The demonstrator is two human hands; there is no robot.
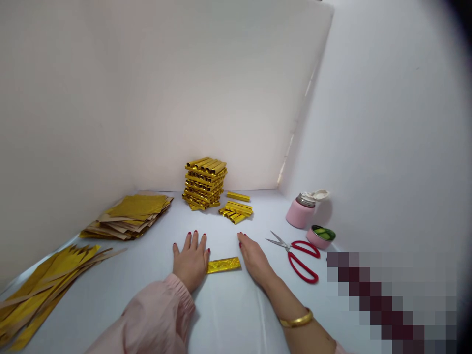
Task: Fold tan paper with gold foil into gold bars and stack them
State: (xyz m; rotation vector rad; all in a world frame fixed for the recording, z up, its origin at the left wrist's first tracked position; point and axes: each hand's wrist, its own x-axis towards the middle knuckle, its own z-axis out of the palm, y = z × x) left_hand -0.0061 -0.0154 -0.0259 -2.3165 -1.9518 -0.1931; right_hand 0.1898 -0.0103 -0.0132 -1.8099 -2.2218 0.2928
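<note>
The left hand (191, 263), below the centre of the frame, lies palm down with its fingers spread wide and pointing up the frame; no object shows in it. The right hand (256, 258), right of centre, slants toward the upper left, its fingers close together; its palm side is turned from view, so whether it holds anything cannot be told. Between them lies a flat, embossed gold foil strip (223, 265), its left end against the left hand, its right end just beside the right hand.

The left hand hides whether the strip runs on beneath it. The fan of long gold-and-tan paper strips (47, 290) is cut off by the left edge, and coarse blocks mask the lower right corner.

The smooth white tabletop (224, 314) is bare below the strip and just above the hands. Farther up, near the back wall (228, 98), stands a crisscross stack of shiny gold folded bars (205, 183). The red-handled metal scissors (303, 270), blades partly open, limit room on the right.
</note>
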